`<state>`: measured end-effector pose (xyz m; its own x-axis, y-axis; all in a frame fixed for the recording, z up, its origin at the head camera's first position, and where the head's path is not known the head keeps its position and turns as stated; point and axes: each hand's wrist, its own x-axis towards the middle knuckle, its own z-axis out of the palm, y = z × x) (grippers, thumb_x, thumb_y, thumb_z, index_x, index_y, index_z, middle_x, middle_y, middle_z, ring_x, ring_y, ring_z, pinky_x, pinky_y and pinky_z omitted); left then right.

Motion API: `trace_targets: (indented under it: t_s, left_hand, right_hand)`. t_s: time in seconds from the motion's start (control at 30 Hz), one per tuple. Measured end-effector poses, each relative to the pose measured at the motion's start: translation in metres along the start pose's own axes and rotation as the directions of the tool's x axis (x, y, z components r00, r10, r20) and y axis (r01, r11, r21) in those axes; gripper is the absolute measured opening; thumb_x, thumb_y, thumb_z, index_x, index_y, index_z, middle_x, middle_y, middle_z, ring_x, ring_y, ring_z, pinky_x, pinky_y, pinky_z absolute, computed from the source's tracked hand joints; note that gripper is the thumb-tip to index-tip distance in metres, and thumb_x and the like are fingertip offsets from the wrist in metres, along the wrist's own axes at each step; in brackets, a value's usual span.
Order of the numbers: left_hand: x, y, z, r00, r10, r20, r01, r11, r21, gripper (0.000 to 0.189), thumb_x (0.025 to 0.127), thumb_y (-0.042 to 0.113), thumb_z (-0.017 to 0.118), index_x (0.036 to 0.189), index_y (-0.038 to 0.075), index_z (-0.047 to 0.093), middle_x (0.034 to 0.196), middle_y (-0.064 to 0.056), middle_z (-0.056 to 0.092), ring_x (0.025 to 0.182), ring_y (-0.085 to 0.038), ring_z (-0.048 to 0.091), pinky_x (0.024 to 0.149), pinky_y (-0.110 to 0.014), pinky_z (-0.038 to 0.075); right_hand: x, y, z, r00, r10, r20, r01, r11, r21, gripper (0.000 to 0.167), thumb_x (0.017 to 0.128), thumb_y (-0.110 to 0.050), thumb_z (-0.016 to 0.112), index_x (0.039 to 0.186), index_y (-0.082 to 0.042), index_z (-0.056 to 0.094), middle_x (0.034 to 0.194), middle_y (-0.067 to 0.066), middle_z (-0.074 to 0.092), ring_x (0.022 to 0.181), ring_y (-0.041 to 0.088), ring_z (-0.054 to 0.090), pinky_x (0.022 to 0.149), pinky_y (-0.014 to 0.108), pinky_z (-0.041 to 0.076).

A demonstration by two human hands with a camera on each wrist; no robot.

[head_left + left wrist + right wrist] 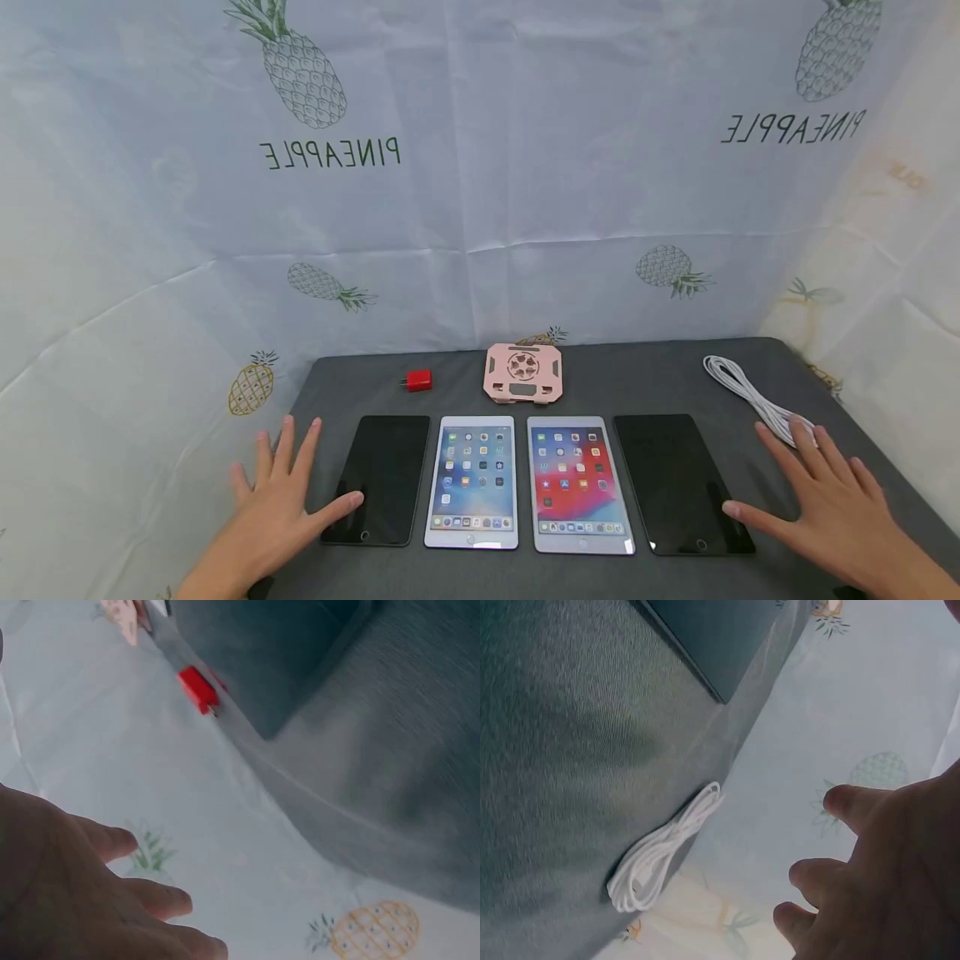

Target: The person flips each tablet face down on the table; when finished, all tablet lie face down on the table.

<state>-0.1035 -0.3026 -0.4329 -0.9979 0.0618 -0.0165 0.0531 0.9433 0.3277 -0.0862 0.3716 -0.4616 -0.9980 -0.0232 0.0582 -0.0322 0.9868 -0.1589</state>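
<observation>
My left hand has its fingers spread beside a dark-screened black tablet, the thumb overlapping that tablet's lower left in the head view. On the other side, my right hand is likewise spread, its thumb tip over the right edge of a second black tablet. Its fingertips appear close to a coiled white cable, but the right wrist view shows the cable apart from them. Neither hand grips anything. Between the black tablets lie two white tablets with lit home screens, one blue, one red and blue.
Behind the row, a red plug-in charger lies left of a pink slotted stand near the far edge. The dark grey tabletop meets a white pineapple-print cloth at the back and sides.
</observation>
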Motion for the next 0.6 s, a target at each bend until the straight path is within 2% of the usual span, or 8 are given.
trace_targets:
  t_s: [0.2,0.37,0.47,0.6]
  left_hand:
    - [0.008,0.018,0.007,1.000,0.025,-0.003,-0.025,0.997,-0.074,0.121,0.092,0.074,0.069,0.176,0.023,-0.004,0.180,-0.024,-0.016,0.159,-0.065,-0.018,0.110,-0.095,-0.006]
    - [0.015,0.035,0.016,0.998,0.060,-0.004,-0.060,0.991,-0.119,0.120,0.093,0.075,0.068,0.176,0.021,-0.001,0.181,-0.023,-0.016,0.162,-0.061,-0.015,0.118,-0.088,-0.003]
    - [0.019,0.044,0.023,0.997,0.081,-0.002,-0.081,0.989,-0.126,0.118,0.094,0.076,0.066,0.176,0.019,0.002,0.181,-0.024,-0.013,0.163,-0.060,-0.011,0.122,-0.085,0.000]
    - [0.024,0.054,0.032,0.996,0.085,0.002,-0.085,0.990,-0.114,0.115,0.097,0.075,0.063,0.175,0.014,0.005,0.180,-0.027,-0.009,0.164,-0.061,-0.005,0.121,-0.086,0.007]
  right_hand:
    - [0.006,-0.002,0.003,0.999,-0.031,0.012,0.030,0.997,0.065,0.120,0.093,-0.072,0.070,0.176,-0.021,0.000,0.178,0.029,-0.014,0.163,0.056,-0.016,0.110,0.088,0.012]
    - [0.008,-0.006,0.007,0.998,-0.044,0.042,0.039,0.993,0.113,0.116,0.095,-0.068,0.070,0.176,-0.020,0.002,0.179,0.030,-0.010,0.162,0.062,-0.004,0.103,0.090,0.021]
    - [0.010,-0.012,0.010,0.997,-0.053,0.047,0.046,0.990,0.133,0.114,0.095,-0.066,0.071,0.176,-0.017,0.007,0.178,0.032,-0.004,0.159,0.065,0.006,0.098,0.092,0.024]
    - [0.014,-0.025,0.012,0.997,-0.061,0.042,0.052,0.982,0.181,0.112,0.094,-0.064,0.074,0.174,-0.011,0.017,0.177,0.036,0.005,0.154,0.069,0.015,0.097,0.093,0.026]
